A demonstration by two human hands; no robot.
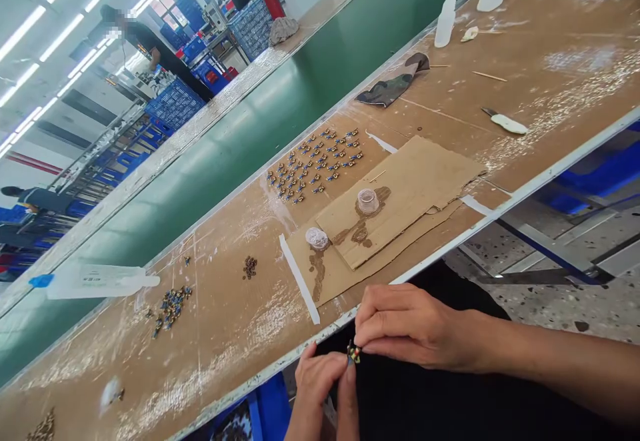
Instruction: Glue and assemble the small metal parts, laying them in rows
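Just off the table's front edge, above my lap, a tiny painted piece (355, 354) shows dark, yellow, red and blue bits. The thumb and index finger of my left hand (323, 384) are closed on it from below. My right hand (413, 324) pinches at its upper side with thumb and fingertips pressed together. Those fingertips cover part of the piece, and any smaller part between them is hidden. On the table, several similar small blue-and-yellow pieces (171, 308) lie in a heap, and others stand in spaced rows (315, 166).
Cardboard sheets (420, 168) hold a clear round cup (368, 201) and a whitish lid-like disc (317, 238) amid wet stains. Small brown parts (250, 267), a lying bottle (100, 282), a camouflage cloth (393, 88), a white-handled knife (507, 123) and an upright bottle (445, 18) are around. A green belt (240, 121) runs behind.
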